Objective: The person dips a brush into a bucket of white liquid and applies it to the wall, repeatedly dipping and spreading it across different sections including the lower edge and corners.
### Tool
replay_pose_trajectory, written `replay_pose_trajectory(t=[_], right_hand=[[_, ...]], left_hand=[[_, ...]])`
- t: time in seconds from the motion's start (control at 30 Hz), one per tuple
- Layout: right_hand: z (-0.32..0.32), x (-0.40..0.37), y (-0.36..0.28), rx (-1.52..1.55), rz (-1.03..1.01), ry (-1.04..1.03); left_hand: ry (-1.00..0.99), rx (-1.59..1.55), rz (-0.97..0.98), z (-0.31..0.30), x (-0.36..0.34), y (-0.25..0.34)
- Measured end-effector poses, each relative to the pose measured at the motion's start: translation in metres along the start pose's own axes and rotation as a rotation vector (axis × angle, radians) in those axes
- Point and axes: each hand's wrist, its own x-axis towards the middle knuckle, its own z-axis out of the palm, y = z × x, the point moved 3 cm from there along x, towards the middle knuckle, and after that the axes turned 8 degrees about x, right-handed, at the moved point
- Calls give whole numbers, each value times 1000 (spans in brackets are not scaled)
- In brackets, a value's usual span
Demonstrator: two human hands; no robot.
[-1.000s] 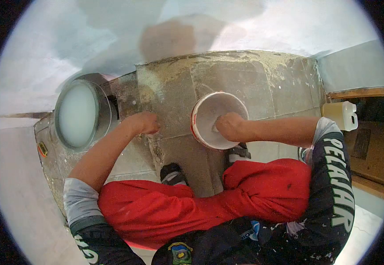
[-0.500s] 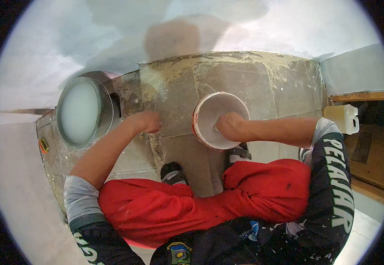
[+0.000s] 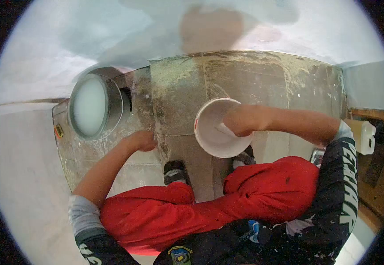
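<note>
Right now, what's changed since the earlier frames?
Left hand drew back toward the body, slightly left. Right hand shifted toward the white bucket's right rim, fingers inside. No grab or release visible. Camera view shifted too. Unchanged: grey bucket of whitish liquid by the wall, jug on the right.

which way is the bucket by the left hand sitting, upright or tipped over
Upright: the grey bucket stands on the floor, its mouth facing up with whitish liquid inside.
</note>
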Motion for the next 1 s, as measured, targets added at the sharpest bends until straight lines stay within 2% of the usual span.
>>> replay_pose_trajectory(t=[0.07,0.13,0.17,0.23,0.27,0.33,0.4,0.47,0.53,0.57,0.63,0.7,0.77,0.8,0.83,0.9,0.93,0.97,1.0], right_hand=[[-12,-7,13,74,-61,-6],[-20,-8,26,112,-16,-263],[-31,-13,31,103,-35,-269],[-62,-35,32,475,41,-404],[-67,-36,40,471,27,-411],[-76,-39,57,566,-128,-381],[-80,-42,77,661,-177,-413],[-79,-43,91,742,-240,-443],[-74,-43,102,1060,-342,-462],[-73,-44,106,1042,-349,-451],[-75,-50,107,1228,-394,-404],[-77,-59,102,1240,-441,-321],[-85,-65,102,1391,-555,-180],[-85,-68,102,1453,-532,-75],[-88,-73,97,1409,-531,-53],[-99,-83,88,1571,-558,138],[-98,-86,79,1529,-557,157],[-98,-88,72,1580,-603,352],[-102,-93,65,1628,-648,549]], left_hand=[[-49,-72,-92,14,-23,3],[-48,-146,-152,39,-37,2],[-43,-201,-200,52,-43,1],[-120,-214,-208,79,-51,1],[-185,-212,-198,89,-53,3],[-222,-215,-206,92,-55,5],[-251,-225,-218,89,-56,7],[-162,-193,-203,74,-57,11],[-145,-191,-237,56,-58,13],[-128,-188,-248,46,-56,15],[-84,-174,-261,25,-57,23],[-32,-161,-274,-1,-65,30],[-16,-204,-241,-26,-73,39],[-56,-179,-256,-27,-66,36],[-8,-176,-268,-35,-65,34],[-23,-84,-261,-45,-66,33],[1,-23,-184,-34,-43,19],[40,-19,-189,-21,-20,4],[116,40,-112,-11,3,-6]])
